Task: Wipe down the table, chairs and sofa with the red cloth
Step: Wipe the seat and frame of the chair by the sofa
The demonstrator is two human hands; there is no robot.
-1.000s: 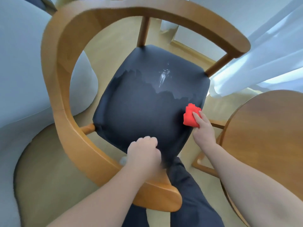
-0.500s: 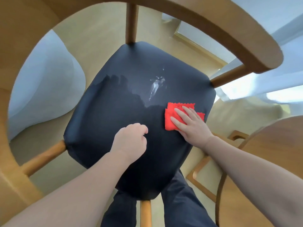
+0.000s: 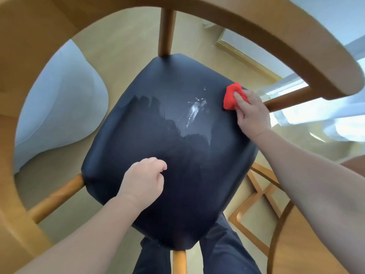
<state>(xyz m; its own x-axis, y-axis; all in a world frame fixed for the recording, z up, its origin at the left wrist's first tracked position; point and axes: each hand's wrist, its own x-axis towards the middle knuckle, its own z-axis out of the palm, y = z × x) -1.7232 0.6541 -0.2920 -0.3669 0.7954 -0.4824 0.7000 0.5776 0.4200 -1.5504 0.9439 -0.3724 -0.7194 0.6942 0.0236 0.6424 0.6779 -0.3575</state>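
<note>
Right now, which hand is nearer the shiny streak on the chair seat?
Right. The right hand, gripping the red cloth, is right of the shiny streak at the far corner of the seat; the left hand is curled over its near side, farther off.

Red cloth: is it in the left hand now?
No, the right hand holds the red cloth on the far corner of the seat.

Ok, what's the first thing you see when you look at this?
The bright red cloth, bunched under the right hand at the far right corner of the dark chair seat. Next, a shiny streak glints just beyond the seat's middle, and the left hand is a fist over its near part.
</note>
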